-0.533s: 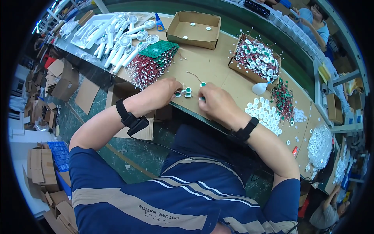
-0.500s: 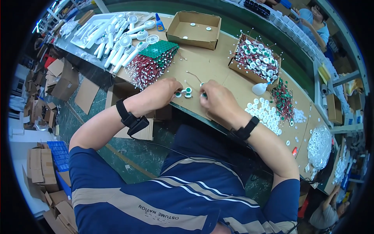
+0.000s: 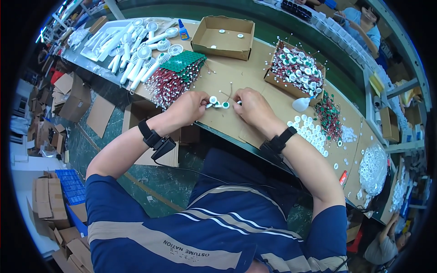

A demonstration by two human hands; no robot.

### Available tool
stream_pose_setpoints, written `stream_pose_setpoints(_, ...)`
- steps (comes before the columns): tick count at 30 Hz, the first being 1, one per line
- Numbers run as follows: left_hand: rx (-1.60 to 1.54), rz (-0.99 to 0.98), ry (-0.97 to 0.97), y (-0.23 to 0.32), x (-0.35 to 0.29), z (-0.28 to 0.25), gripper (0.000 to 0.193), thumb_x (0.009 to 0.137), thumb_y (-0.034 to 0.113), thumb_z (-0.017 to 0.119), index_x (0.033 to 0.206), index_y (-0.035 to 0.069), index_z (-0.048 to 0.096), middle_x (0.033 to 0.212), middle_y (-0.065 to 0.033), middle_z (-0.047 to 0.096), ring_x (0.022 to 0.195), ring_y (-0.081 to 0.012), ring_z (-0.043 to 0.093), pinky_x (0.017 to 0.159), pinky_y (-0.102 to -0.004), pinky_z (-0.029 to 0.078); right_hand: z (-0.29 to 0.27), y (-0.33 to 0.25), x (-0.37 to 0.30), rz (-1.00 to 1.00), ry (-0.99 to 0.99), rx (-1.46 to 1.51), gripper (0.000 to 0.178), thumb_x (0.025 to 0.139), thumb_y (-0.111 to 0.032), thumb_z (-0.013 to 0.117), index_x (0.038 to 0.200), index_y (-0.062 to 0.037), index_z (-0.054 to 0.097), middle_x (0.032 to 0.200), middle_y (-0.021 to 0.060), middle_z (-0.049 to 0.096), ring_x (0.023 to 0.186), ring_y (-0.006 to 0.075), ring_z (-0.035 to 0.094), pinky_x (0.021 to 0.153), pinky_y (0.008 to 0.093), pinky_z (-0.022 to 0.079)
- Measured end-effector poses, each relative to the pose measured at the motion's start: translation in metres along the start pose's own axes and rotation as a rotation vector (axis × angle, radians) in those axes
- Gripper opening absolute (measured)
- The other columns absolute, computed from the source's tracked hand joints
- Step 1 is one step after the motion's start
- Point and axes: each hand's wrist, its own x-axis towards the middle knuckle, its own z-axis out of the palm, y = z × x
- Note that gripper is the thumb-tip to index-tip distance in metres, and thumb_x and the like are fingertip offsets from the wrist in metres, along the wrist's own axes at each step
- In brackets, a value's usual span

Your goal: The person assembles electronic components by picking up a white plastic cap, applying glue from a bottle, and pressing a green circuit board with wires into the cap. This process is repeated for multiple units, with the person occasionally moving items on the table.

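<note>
1. We see a small round white part point(image 3: 212, 99) with a thin wire lead, pinched at the fingertips of the left hand point(image 3: 190, 107), just above the workbench point(image 3: 236, 73) near its front edge.
2. Beside it a green-centred disc point(image 3: 225, 105) sits between both hands.
3. The right hand point(image 3: 251, 107) pinches another small piece point(image 3: 238, 103), mostly hidden by its fingers.

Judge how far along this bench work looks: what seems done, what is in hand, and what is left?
Seemingly done: wired round parts fill the cardboard tray. In hand: the left hand and right hand pinch small white discs with thin wires between them. Left: loose white discs beside the right forearm and a pile of green boards near the left hand.
</note>
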Motion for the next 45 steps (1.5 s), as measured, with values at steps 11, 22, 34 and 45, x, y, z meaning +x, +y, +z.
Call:
stream_pose_setpoints(11, -0.318, -0.188, -0.021, -0.009, 0.01, 0.002, 0.031, 0.101, 0.004, 0.075, 0.131, 0.0, 0.083, 0.101, -0.016, 0.084, 0.089, -0.0263, 0.081, 0.085, -0.0399, 0.064, 0.005, -0.009, 0.006, -0.109, -0.081, -0.055, 0.016, 0.102, -0.015, 0.078, 0.111, -0.0031, 0.081, 0.111, 0.0206, 0.077, 0.108, 0.0445, 0.075, 0.095, 0.0542, 0.061)
stream_pose_setpoints(22, 0.069, 0.103, 0.133, -0.006, 0.0, 0.006, 0.03, 0.097, 0.0, 0.071, 0.125, 0.0, 0.083, 0.105, -0.025, 0.082, 0.097, -0.0438, 0.08, 0.087, -0.0479, 0.064, 0.015, -0.01, 0.002, -0.128, -0.019, -0.156, 0.014, 0.099, -0.013, 0.075, 0.107, -0.002, 0.08, 0.107, 0.023, 0.075, 0.099, 0.0467, 0.076, 0.09, 0.0563, 0.062)
stream_pose_setpoints(34, -0.2, -0.187, -0.067, 0.026, 0.024, -0.022, 0.038, 0.098, 0.003, 0.071, 0.134, -0.001, 0.082, 0.099, -0.0158, 0.083, 0.086, -0.0239, 0.079, 0.082, -0.0392, 0.062, -0.072, -0.007, -0.011, 0.136, -0.072, 0.163, 0.02, 0.097, -0.018, 0.077, 0.104, 0.0007, 0.081, 0.099, 0.0268, 0.081, 0.094, 0.042, 0.079, 0.086, 0.0487, 0.062)
stream_pose_setpoints(45, -0.417, 0.063, 0.061, 0.113, 0.109, -0.047, 0.038, 0.102, 0.006, 0.074, 0.137, -0.006, 0.08, 0.097, 0.0004, 0.076, 0.086, -0.0071, 0.065, 0.08, -0.0286, 0.057, -0.204, 0.094, -0.018, 0.316, 0.459, -0.232, 0.022, 0.098, -0.02, 0.082, 0.109, -0.0006, 0.084, 0.102, 0.0225, 0.085, 0.098, 0.0398, 0.082, 0.091, 0.0476, 0.063)
